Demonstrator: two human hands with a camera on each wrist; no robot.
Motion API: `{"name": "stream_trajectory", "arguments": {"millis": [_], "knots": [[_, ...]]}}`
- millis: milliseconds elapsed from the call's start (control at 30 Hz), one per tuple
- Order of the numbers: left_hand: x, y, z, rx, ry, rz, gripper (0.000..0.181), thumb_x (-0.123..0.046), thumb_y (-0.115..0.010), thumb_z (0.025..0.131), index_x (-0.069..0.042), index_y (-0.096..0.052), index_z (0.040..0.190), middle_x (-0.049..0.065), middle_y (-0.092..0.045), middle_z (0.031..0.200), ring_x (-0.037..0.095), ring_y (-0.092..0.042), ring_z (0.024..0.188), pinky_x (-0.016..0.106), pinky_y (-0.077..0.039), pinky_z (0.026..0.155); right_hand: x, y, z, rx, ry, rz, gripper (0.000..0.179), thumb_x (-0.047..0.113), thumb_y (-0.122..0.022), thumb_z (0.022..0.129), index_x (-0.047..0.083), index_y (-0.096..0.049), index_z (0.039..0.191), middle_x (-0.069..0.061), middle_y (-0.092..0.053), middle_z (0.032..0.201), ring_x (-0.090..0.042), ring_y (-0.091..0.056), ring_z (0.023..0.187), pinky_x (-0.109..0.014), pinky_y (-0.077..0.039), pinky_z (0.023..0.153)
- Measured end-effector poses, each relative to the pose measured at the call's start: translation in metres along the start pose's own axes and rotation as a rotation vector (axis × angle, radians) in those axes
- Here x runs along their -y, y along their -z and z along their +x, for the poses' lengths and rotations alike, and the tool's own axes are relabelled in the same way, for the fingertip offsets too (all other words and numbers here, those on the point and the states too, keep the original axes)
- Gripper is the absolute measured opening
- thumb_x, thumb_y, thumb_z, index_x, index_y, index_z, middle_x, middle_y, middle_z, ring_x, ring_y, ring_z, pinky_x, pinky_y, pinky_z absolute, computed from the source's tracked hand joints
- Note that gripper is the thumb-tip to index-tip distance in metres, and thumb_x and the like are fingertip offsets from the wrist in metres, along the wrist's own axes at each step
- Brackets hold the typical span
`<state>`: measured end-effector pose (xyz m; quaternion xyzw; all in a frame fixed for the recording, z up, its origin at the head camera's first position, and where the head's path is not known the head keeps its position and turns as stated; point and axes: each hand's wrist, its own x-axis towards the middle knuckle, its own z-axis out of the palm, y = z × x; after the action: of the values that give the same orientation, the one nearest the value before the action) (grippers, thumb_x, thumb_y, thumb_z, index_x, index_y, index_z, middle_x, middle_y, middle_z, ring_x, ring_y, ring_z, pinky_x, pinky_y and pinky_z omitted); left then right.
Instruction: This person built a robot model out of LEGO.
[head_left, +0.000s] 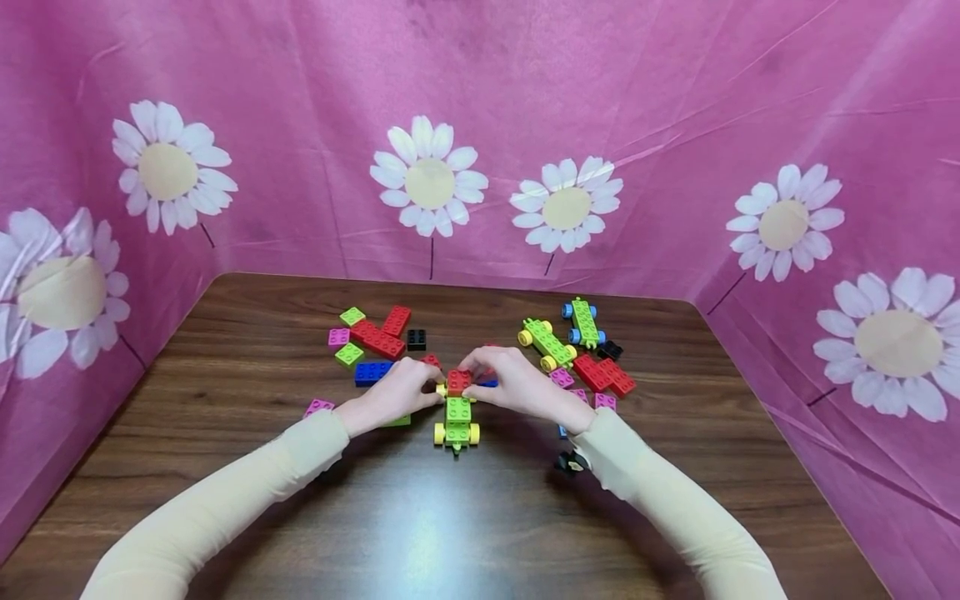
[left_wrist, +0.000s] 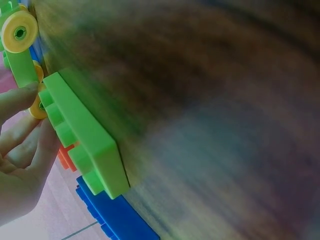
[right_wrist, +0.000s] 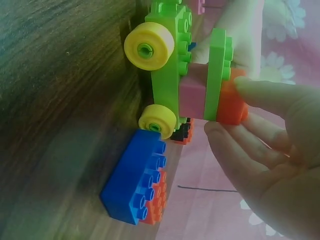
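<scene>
A toy car base [head_left: 457,435], green with yellow wheels, stands on the table in front of me. Stacked on it are a pink brick [right_wrist: 193,97], a flat green brick [right_wrist: 215,75] and a red brick [right_wrist: 231,102] on top. My right hand [head_left: 517,383] pinches the red brick between thumb and fingers. At the far end of the car, my left hand [head_left: 401,389] grips a yellow wheel [left_wrist: 38,107] with its fingertips. Close under that hand lies a loose green brick [left_wrist: 87,137], with a blue brick [left_wrist: 117,215] beyond it.
Loose red bricks [head_left: 378,340], a black brick [head_left: 416,339] and several pink and green ones lie to the left. On the right are a yellow-wheeled car base [head_left: 546,343], a blue-wheeled one [head_left: 583,323] and more red bricks [head_left: 596,375]. A pink flowered curtain [head_left: 487,83] surrounds the table.
</scene>
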<state>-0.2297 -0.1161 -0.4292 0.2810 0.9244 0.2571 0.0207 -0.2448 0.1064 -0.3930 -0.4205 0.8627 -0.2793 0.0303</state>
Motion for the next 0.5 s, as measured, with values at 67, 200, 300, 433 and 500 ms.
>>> {"name": "stream_trajectory", "arguments": {"millis": [67, 200, 300, 433, 500], "knots": [[-0.0004, 0.0002, 0.0005, 0.002, 0.003, -0.003, 0.021, -0.013, -0.075, 0.087, -0.001, -0.074, 0.105, 0.012, -0.076, 0.103, 0.020, -0.073, 0.091, 0.033, -0.060, 0.081, 0.0005, 0.0011, -0.0012, -0.004, 0.005, -0.012, 0.027, 0.017, -0.075, 0.088, 0.005, -0.066, 0.110, -0.010, -0.072, 0.106, -0.019, -0.072, 0.095, -0.033, -0.060, 0.083], [-0.0014, 0.0006, 0.0015, 0.010, 0.008, -0.004, 0.022, -0.014, -0.075, 0.088, -0.001, -0.074, 0.106, 0.012, -0.076, 0.104, 0.020, -0.073, 0.094, 0.035, -0.060, 0.083, 0.0014, 0.0035, -0.0026, -0.014, 0.001, -0.036, 0.027, 0.019, -0.076, 0.087, 0.005, -0.066, 0.109, -0.008, -0.073, 0.104, -0.017, -0.072, 0.093, -0.032, -0.060, 0.082], [-0.0015, 0.0008, 0.0014, 0.010, 0.009, -0.003, 0.022, -0.013, -0.075, 0.088, -0.001, -0.074, 0.106, 0.012, -0.076, 0.104, 0.021, -0.073, 0.094, 0.035, -0.060, 0.084, 0.0009, 0.0042, -0.0030, -0.022, -0.003, -0.050, 0.027, 0.020, -0.077, 0.087, 0.006, -0.066, 0.107, -0.007, -0.073, 0.102, -0.016, -0.072, 0.092, -0.032, -0.060, 0.081], [-0.0006, 0.0002, 0.0001, 0.001, 0.001, 0.004, 0.022, -0.013, -0.075, 0.087, -0.001, -0.074, 0.105, 0.012, -0.076, 0.103, 0.020, -0.073, 0.092, 0.034, -0.060, 0.082, -0.0008, 0.0034, -0.0034, -0.020, -0.013, -0.052, 0.026, 0.021, -0.076, 0.087, 0.007, -0.067, 0.107, -0.006, -0.074, 0.101, -0.016, -0.072, 0.091, -0.030, -0.059, 0.082], [0.0002, -0.0005, -0.0008, -0.004, -0.005, 0.012, 0.021, -0.013, -0.075, 0.087, -0.001, -0.074, 0.105, 0.012, -0.076, 0.103, 0.019, -0.073, 0.091, 0.033, -0.060, 0.081, -0.0017, 0.0025, -0.0036, -0.015, -0.017, -0.043, 0.026, 0.021, -0.076, 0.088, 0.007, -0.067, 0.107, -0.006, -0.074, 0.101, -0.018, -0.072, 0.092, -0.030, -0.059, 0.082]]}}
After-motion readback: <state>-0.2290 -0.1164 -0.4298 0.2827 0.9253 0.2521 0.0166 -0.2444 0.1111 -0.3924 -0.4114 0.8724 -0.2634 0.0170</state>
